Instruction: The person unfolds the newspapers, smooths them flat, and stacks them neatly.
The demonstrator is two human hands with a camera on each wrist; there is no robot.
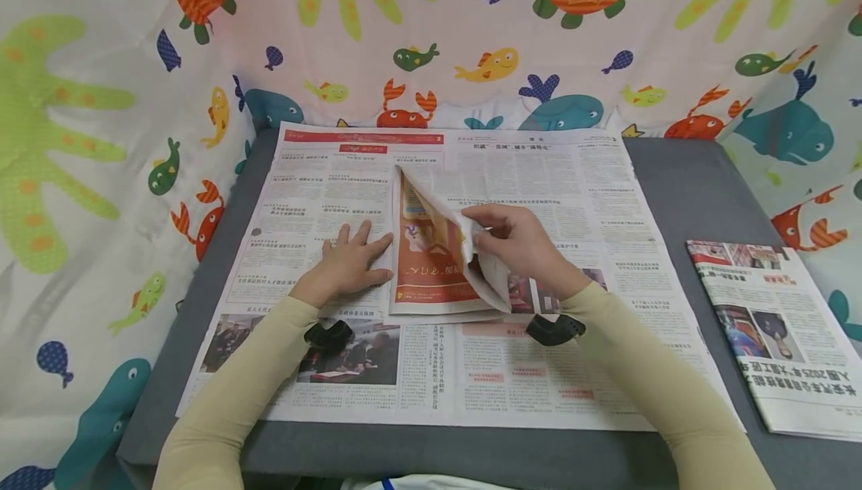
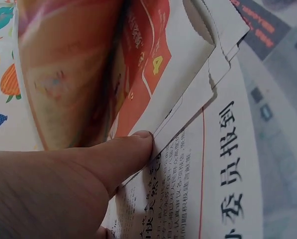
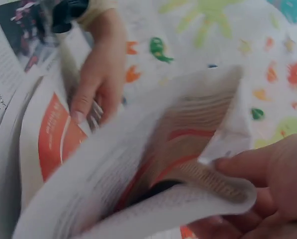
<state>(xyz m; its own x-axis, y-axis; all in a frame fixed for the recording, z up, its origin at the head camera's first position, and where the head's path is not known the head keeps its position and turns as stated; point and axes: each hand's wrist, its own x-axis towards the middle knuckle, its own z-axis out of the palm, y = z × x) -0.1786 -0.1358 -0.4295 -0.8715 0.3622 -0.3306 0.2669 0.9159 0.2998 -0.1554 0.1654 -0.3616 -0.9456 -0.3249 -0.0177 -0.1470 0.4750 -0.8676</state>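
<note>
A large newspaper (image 1: 619, 355) lies spread out, with a smaller folded newspaper (image 1: 431, 273) on its middle, orange-red print facing up. My right hand (image 1: 521, 239) pinches the right edge of the folded newspaper's upper layers between thumb and fingers, lifting them into a curl. In the right wrist view, the raised sheet (image 3: 103, 164) bends open and shows printed layers inside. My left hand (image 1: 346, 262) lies on the spread sheet with its fingers spread apart. Its thumb (image 2: 131, 147) rests at the folded newspaper's edge in the left wrist view.
Another folded newspaper (image 1: 774, 340) lies at the right on the grey table (image 1: 680, 183). A white cloth (image 1: 451, 93) printed with sea animals hangs behind and along both sides. Black devices sit at the left wrist (image 1: 330, 337) and the right wrist (image 1: 555, 329).
</note>
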